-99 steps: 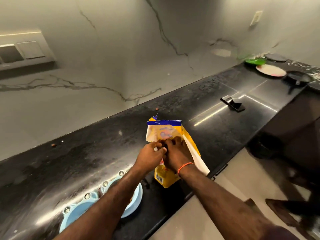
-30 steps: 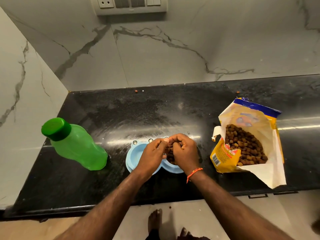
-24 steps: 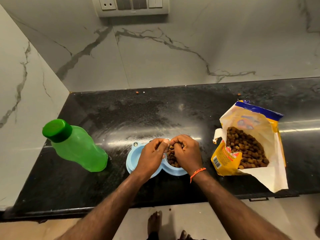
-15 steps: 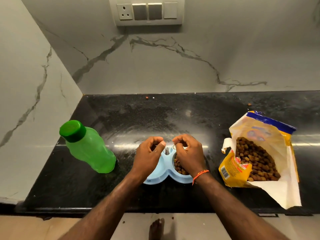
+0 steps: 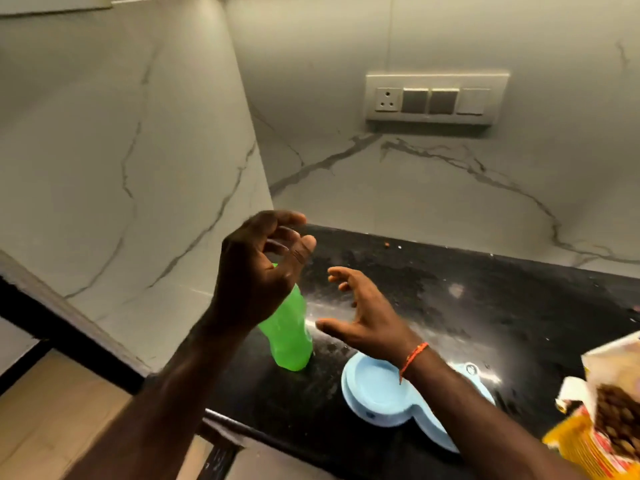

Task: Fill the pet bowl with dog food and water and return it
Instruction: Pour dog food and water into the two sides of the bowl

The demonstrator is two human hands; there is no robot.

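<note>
Head view, left to right: my left hand [image 5: 256,271] hangs over the green water bottle [image 5: 287,336], fingers curled loosely apart and gripping nothing, hiding its cap. My right hand [image 5: 363,320] is spread wide and empty just beside the bottle. Below my right wrist the blue double pet bowl [image 5: 377,393] rests on the black counter [image 5: 450,306], its near well dry. The kibble bag [image 5: 613,420] gapes at the far right. A clumsy grab could topple the bottle or flood the bowl.

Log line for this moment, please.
phase: reaching for water | left hand: open, above green bottle | right hand: open, empty | pet bowl left well: empty
</note>
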